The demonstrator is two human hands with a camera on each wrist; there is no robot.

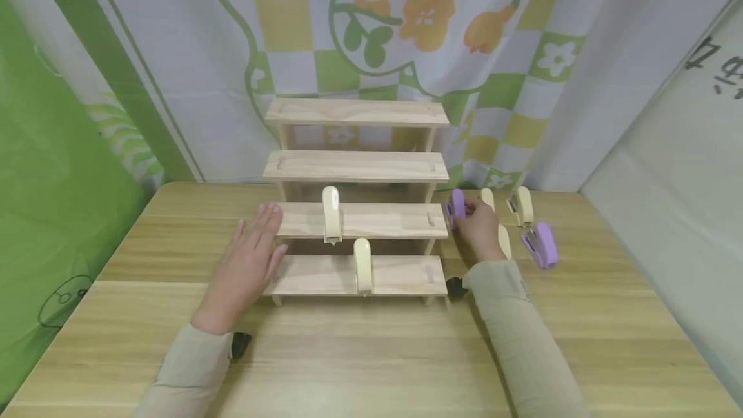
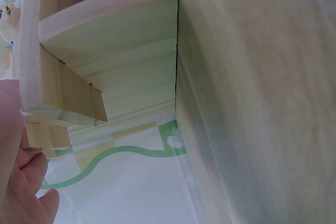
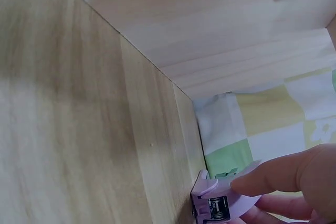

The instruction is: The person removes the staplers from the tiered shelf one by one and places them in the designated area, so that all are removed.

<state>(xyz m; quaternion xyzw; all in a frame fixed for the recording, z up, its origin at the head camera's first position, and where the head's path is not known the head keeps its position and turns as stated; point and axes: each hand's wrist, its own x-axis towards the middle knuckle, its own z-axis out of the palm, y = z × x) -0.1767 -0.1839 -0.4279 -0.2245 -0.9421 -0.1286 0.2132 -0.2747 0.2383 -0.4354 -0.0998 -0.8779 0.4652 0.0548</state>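
Note:
My right hand (image 1: 480,231) pinches a purple stapler (image 1: 456,204) beside the right end of the wooden step shelf (image 1: 356,164). In the right wrist view, the thumb lies on the purple stapler (image 3: 223,202) with fingers behind it, and its base meets the table. With fingers extended, my left hand (image 1: 246,269) rests against the shelf's left end. One cream stapler (image 1: 331,211) stands on the second step from the bottom, another cream stapler (image 1: 363,266) on the lowest. Two more cream staplers, one behind (image 1: 488,197) and one beside (image 1: 504,242) my right hand, are partly hidden.
Farther right on the table (image 1: 371,360) are a cream stapler (image 1: 524,205) and a second purple stapler (image 1: 544,245). A patterned curtain (image 1: 290,24) hangs behind the shelf. White cloth (image 1: 685,199) borders the right side, green cloth (image 1: 58,166) the left.

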